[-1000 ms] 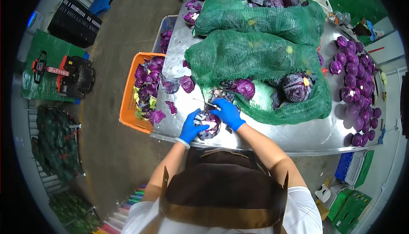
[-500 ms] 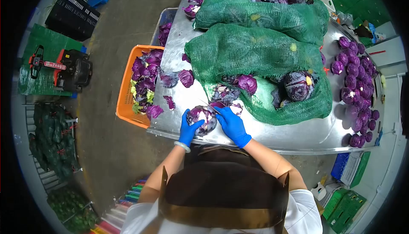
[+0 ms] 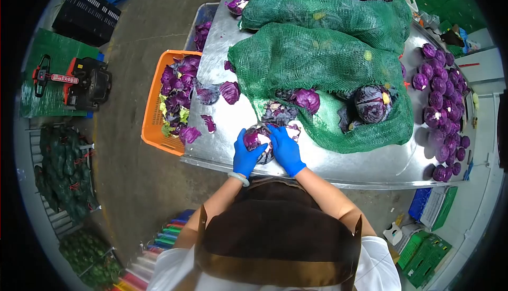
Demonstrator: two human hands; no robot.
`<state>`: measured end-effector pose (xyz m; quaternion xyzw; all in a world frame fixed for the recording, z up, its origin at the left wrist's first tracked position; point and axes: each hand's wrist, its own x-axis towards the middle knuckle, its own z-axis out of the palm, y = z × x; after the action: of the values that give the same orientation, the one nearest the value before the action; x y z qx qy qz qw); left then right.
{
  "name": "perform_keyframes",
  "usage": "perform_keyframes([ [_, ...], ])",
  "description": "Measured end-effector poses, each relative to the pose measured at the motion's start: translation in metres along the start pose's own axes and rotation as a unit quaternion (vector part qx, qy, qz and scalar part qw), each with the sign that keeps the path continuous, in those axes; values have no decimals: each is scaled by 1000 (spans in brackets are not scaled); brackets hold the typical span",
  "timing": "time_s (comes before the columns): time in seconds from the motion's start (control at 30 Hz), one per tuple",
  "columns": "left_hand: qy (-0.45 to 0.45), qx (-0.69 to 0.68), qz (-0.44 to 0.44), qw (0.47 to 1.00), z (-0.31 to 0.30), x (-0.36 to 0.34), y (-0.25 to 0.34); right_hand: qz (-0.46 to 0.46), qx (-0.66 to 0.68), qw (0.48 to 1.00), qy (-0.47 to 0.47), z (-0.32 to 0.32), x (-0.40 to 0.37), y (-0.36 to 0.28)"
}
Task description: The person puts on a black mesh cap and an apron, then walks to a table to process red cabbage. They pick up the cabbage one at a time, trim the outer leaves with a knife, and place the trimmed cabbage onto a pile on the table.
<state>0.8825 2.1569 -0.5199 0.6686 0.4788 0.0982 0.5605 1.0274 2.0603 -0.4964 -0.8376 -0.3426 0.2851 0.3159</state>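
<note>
Two sets of fingers [image 3: 239, 141] curve round one purple cabbage [image 3: 254, 138], left hand [image 3: 246, 157] with its thumb across it, right hand [image 3: 287, 156] against its other side; whether the right pinches a leaf, I cannot tell. Trimming seems underway; another peel would call for a steady left grip. White-veined, pale-patched, the cabbage sits near the tabletop [image 3: 354, 168] edge, close to the green net bag [image 3: 312, 58].

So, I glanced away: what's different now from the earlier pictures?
The left hand, still holding the cabbage, has moved it slightly rightward against the right hand; the blade seen earlier no longer shows. The co-worker's hands have left view. The green mesh bags stayed put.
</note>
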Motion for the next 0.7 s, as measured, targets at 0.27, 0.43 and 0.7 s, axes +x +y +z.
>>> perform_keyframes([
  [0.27, -18, -291, -22, 956, -15, -11, -27, -66, 19, 997, 25, 19, 26, 20],
  [0.43, 42, -372, -55, 926, -30, -4, -18, 2, -29, 988, 149, 0, 85, 43],
  [0.7, 75, 108, 136, 982, -65, -6, -1, -206, 69, 974, 63, -5, -4, -9],
])
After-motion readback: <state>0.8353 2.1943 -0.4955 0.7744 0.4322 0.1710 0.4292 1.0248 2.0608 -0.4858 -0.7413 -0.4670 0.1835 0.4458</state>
